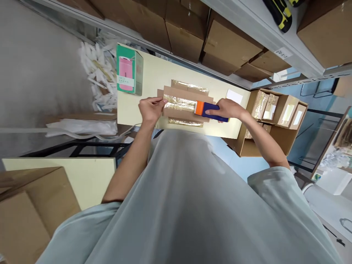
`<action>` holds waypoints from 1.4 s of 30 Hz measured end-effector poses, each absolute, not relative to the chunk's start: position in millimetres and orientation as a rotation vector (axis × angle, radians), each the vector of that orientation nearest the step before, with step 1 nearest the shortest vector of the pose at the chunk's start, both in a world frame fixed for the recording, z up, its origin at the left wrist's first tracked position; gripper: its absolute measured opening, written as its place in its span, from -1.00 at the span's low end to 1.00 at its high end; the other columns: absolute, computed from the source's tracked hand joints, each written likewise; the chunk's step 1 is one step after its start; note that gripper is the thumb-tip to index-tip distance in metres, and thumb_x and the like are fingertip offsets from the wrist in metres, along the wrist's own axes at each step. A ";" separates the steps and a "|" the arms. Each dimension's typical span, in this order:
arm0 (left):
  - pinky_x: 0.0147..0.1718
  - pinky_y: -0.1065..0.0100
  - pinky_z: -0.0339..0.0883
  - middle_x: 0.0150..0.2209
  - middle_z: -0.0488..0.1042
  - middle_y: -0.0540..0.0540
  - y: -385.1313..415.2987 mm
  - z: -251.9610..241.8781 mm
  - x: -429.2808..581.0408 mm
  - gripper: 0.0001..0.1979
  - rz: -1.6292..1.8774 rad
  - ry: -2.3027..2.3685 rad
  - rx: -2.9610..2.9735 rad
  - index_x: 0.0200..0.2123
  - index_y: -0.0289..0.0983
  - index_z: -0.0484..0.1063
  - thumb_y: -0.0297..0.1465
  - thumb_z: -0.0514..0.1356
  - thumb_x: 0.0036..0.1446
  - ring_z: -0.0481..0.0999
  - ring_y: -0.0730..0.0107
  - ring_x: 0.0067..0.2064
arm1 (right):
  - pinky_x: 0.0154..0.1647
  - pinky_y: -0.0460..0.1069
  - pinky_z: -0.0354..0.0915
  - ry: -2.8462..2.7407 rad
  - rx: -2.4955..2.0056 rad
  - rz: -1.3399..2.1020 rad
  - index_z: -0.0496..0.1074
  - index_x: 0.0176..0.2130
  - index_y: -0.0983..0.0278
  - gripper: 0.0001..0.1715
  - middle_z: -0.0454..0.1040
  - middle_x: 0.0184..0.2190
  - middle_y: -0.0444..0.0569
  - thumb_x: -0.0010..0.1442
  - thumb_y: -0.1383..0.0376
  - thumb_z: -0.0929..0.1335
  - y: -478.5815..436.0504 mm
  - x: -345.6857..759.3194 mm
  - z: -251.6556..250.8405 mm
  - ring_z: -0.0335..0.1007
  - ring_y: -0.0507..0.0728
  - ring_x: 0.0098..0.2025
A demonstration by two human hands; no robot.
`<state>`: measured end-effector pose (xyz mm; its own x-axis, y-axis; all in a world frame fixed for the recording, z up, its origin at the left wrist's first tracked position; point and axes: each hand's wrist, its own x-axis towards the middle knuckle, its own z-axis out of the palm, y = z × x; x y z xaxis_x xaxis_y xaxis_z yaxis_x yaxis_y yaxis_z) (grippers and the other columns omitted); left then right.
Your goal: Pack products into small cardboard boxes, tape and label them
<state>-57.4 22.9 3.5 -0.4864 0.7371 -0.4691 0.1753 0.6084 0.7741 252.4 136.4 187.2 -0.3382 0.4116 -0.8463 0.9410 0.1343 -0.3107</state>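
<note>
A brown cardboard piece lies on the pale table with its flaps spread. Shiny clear tape runs along its middle, and more glossy strips show on the upper and lower flaps. At the left end, my left hand pinches the cardboard edge between thumb and fingers, right by the end of the tape; whether the tape is also in the pinch cannot be made out. My right hand is wrapped round a flat blue tool with an orange head. The tool's white-edged tip rests at the right end of the visible tape.
A green box with a pink picture stands at the table's left. White paper lies near the right end. An open carton holding several small boxes sits beyond it. Cardboard boxes fill the shelf behind, with a yellow-black tool above.
</note>
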 end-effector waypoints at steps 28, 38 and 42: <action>0.08 0.11 0.67 -0.02 0.81 -0.24 34.0 27.9 -41.0 -0.69 0.452 2.241 0.879 0.04 -0.45 0.73 -0.35 0.46 0.33 0.67 0.24 -0.18 | 0.17 0.31 0.58 1.685 1.569 -0.596 0.69 0.15 0.43 -0.64 0.76 0.10 0.42 0.56 0.21 0.49 91.8 303.8 86.6 0.75 0.52 0.20; 0.52 -0.24 0.34 0.34 0.58 -0.52 49.0 66.4 -9.5 -0.40 0.776 1.987 1.414 0.38 -0.45 0.54 -0.48 0.28 0.28 0.53 -0.32 0.42 | 0.13 0.11 0.55 1.684 2.062 -0.633 0.55 0.27 0.40 -0.38 0.73 0.17 0.42 0.68 -0.06 0.29 83.9 308.0 183.4 0.73 0.46 0.23; 0.36 -0.08 0.51 0.16 0.75 -0.21 79.5 123.4 23.4 -0.73 1.132 1.606 1.718 -0.04 -0.15 0.75 -0.42 0.23 0.39 0.68 -0.09 0.25 | 0.11 0.15 0.57 1.948 2.085 -0.721 0.44 0.30 0.34 -0.50 0.72 0.14 0.29 0.58 0.09 0.32 120.3 280.4 227.4 0.73 0.44 0.12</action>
<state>23.4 79.5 123.4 -0.0550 0.9741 0.2193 0.5342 -0.1569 0.8307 280.4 120.3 227.4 0.0135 0.8805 -0.4738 0.9769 -0.1126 -0.1814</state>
